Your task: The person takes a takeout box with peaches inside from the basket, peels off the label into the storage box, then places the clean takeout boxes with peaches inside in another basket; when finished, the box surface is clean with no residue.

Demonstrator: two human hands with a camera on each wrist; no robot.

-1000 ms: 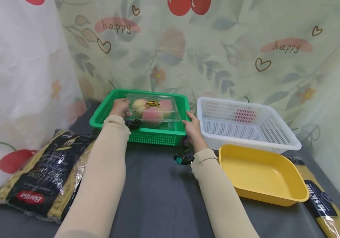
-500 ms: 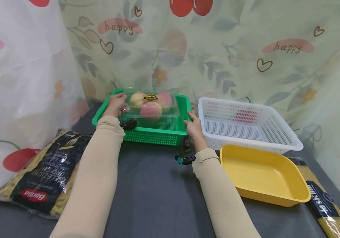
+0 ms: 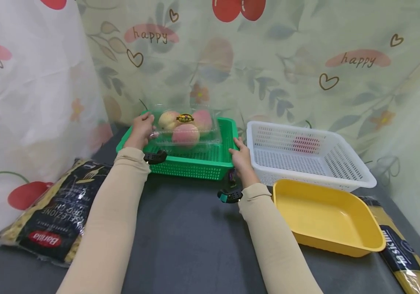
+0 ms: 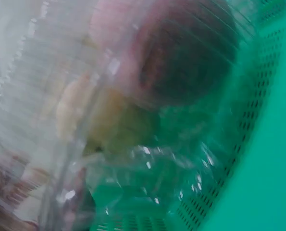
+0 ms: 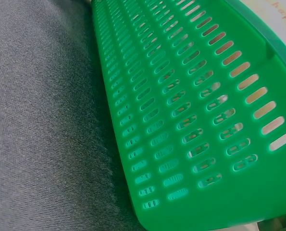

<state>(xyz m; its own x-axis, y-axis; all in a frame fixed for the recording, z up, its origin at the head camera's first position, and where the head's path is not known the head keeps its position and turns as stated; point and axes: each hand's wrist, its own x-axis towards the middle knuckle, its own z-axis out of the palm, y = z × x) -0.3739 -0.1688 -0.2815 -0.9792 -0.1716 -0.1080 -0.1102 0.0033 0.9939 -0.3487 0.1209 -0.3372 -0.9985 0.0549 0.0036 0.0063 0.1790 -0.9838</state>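
My left hand (image 3: 141, 130) grips the left end of a clear plastic fruit box (image 3: 158, 138), tilted over the green basket (image 3: 198, 164). Inside the box are pink and yellow peaches (image 3: 185, 134) under a dark oval label. In the left wrist view the blurred box (image 4: 147, 180) appears above the basket's slotted wall (image 4: 263, 120), with a peach (image 4: 118, 29) behind the plastic. My right hand (image 3: 242, 160) holds the basket's right rim. The right wrist view is filled by the slotted basket side (image 5: 181, 106); that hand's grip is mostly out of sight there.
Right of the green basket stands a white basket (image 3: 305, 181), with a yellow tub (image 3: 323, 216) in front of it. A pasta bag (image 3: 57, 216) lies at the left and a narrower bag (image 3: 401, 249) at the far right. A patterned curtain (image 3: 268, 53) closes the back.
The fruit box has risen and tilted in my left hand, which has shifted up and left. My right hand stays on the basket rim. The whole view has drifted slightly.
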